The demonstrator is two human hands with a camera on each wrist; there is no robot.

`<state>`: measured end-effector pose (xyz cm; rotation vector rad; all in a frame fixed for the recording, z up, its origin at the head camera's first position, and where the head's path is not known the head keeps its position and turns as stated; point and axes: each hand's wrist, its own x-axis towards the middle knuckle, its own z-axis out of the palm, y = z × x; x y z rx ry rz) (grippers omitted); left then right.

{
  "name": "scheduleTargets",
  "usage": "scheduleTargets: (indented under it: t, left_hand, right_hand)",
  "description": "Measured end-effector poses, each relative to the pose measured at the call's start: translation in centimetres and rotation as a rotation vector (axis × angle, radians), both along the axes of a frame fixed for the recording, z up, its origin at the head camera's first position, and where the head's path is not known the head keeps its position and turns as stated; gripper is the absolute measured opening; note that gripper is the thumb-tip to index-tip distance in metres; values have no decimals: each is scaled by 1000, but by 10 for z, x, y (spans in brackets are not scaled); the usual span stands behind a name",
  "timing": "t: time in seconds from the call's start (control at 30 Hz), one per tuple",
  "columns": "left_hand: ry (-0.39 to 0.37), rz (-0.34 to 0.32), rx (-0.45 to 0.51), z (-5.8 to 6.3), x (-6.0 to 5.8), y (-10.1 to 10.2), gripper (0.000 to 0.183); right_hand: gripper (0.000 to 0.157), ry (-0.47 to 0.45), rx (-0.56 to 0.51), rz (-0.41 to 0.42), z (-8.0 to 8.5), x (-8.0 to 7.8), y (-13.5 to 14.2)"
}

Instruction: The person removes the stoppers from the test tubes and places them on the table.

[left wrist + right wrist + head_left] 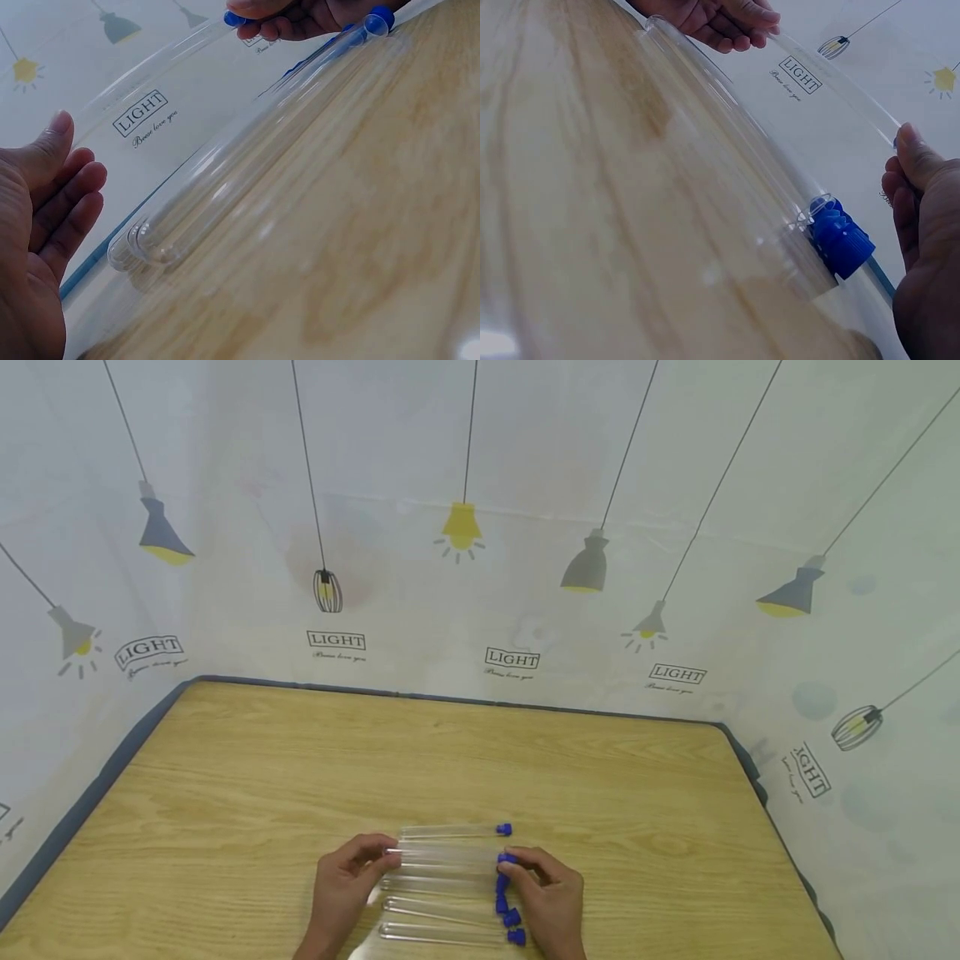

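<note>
A clear test tube (161,64) with a blue cap is held level above the table between both hands. My left hand (341,885) pinches its rounded end between thumb and fingers. At the other end, my right hand (553,893) grips the blue cap (507,858) with thumb and forefinger, hiding part of it. Below and around it, several similar capped tubes lie side by side on the wood-grain table (262,777). The nearest tube (442,932) rests toward the front, and the farthest tube (450,832) lies just beyond the hands. All blue caps point right.
A pale curtain (405,460) printed with hanging lamps and LIGHT labels surrounds the table at the back and sides. A dark blue edge (450,697) runs along the table's far border.
</note>
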<state>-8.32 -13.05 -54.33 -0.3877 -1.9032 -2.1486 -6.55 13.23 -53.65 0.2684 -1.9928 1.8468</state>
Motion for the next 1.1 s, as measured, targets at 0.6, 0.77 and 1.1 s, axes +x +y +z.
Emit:
scheduleTargets:
  t: [0.6, 0.77, 1.1]
  left_hand:
    - [46, 92, -158, 2, 0, 1, 20]
    - [36, 91, -158, 1, 1, 2, 21]
    - [118, 86, -211, 25, 6, 5, 22]
  right_hand:
    - [18, -10, -11, 3, -11, -3, 3]
    - [18, -16, 3, 10, -9, -2, 2]
    - [17, -31, -12, 35, -7, -1, 2]
